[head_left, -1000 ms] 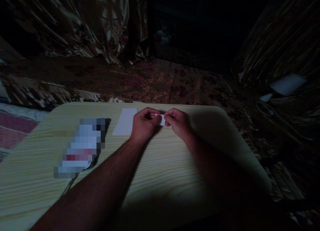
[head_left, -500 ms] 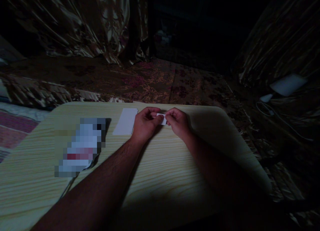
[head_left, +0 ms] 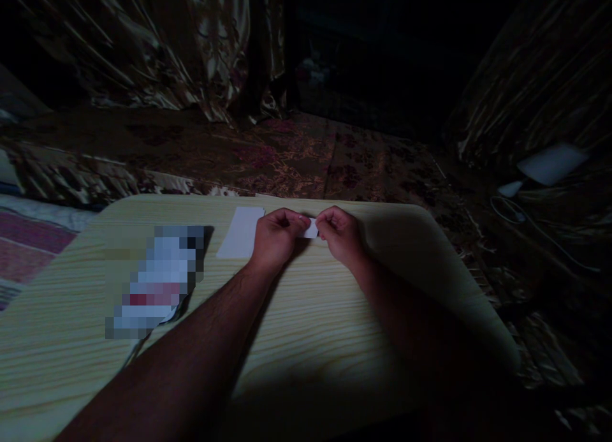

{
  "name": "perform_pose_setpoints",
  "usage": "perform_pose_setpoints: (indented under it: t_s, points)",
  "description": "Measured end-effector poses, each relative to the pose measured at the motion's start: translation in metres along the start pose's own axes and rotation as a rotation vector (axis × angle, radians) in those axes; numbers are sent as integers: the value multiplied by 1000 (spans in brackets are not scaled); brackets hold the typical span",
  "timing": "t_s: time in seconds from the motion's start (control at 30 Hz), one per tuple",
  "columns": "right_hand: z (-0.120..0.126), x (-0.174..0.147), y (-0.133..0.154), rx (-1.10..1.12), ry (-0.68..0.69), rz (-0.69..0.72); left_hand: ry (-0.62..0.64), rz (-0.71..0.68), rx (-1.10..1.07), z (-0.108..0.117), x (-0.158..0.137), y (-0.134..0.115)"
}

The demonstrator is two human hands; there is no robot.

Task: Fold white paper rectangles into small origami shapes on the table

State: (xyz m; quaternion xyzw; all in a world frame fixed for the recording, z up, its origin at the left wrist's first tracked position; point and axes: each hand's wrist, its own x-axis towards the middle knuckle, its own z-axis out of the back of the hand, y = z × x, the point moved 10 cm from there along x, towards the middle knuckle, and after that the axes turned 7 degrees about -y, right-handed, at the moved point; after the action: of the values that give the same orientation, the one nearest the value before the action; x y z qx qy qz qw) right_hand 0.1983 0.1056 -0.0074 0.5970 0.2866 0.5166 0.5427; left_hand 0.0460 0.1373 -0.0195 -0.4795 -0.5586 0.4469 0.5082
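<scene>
1. Two-handed, pinching a small white paper piece (head_left: 310,229) near the far edge of a wood-grained table (head_left: 306,327); hard to tell whether resting on the tabletop or raised slightly above.
2. With the left hand (head_left: 275,239), gripping the paper's left end, thumb over it and fingers curled in behind, held narrow.
3. With the right hand (head_left: 340,231), holding the right end in a narrow pinch between thumb and forefinger, with the other fingers folded inward; partly lost in shadow.
4. Just left of the left hand, lying flat on the table: white paper (head_left: 236,233), overlapped in view at its right edge; cannot tell whether touched by the hand.
5. Farther left, slanted beside the left forearm: a pixelated item (head_left: 157,270), pale blue-grey with a reddish band, too masked to identify.
6. Beyond the table: dark patterned cloth (head_left: 287,155) and, above, a shiny curtain (head_left: 220,40) hanging in folds.
7. Off to the right, beyond the table: a pale panel-like object (head_left: 552,163), blurred, with a thin white cord (head_left: 564,254) trailing below.
8. At far left: striped fabric (head_left: 33,244) in pink and white.
</scene>
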Motion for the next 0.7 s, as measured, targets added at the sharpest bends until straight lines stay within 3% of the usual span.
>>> perform_pose_setpoints:
  t_s: [0.7]
  points:
    - [3, 1, -1, -2, -30, -17, -35, -3, 31, 1, 1, 1]
